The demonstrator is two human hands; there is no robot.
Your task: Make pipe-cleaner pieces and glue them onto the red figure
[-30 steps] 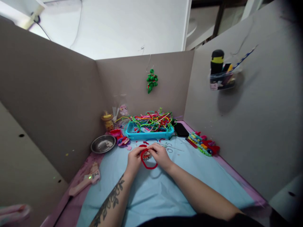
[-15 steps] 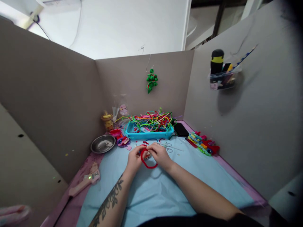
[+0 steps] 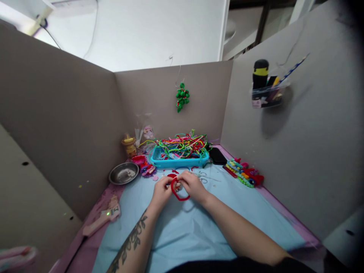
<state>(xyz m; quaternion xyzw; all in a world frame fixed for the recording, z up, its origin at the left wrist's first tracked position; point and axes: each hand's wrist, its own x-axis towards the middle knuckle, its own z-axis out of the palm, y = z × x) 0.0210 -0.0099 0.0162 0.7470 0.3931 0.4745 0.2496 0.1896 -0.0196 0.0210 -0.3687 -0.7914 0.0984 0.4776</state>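
Observation:
A red pipe cleaner (image 3: 181, 199), bent into a loop, hangs between my two hands over the blue sheet. My left hand (image 3: 162, 188) is closed, its fingertips pinching the red pipe cleaner near the top of the loop. From the other side, my right hand (image 3: 192, 185) pinches it too, thumb and index finger meeting close to the left fingertips. Some red material shows above the left fingers; its exact shape is hard to make out. Just beyond my hands lie scissors (image 3: 203, 178) and short red pieces.
A blue basket (image 3: 179, 163) piled with colourful pipe cleaners stands at the back. Left are a metal bowl (image 3: 124, 173) and a pink glue gun (image 3: 102, 220). A black phone (image 3: 217, 156) and fuzzy coloured pieces (image 3: 243, 173) lie right. Grey panels surround the table.
The red loop has shifted and turned slightly between my fingers, its left side moving a little to the right. Both hands stay in nearly the same place.

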